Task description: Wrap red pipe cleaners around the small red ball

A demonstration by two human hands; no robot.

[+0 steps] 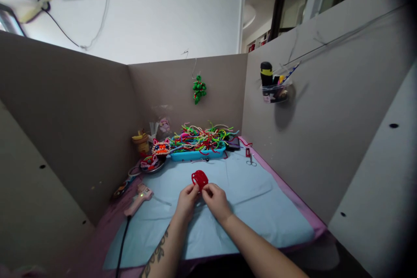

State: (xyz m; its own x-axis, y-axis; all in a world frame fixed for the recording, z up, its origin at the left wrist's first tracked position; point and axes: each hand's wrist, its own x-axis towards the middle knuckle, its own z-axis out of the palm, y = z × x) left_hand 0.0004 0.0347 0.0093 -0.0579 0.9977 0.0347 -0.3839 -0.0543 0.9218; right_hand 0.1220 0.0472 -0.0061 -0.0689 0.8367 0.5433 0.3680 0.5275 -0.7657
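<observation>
Centre frame: left hand point(186, 201), right hand point(216, 201) both pinch red pipe-cleaner piece point(200, 179), apparently mid-shaping over tabletop point(267, 213); next bend needs steady 2-hand grip.

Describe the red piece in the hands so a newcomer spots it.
On the pale blue mat, near its middle, the left hand and right hand pinch a small red looped piece. Unlike the multicoloured tangle in the blue tray behind, it is all red.
</observation>
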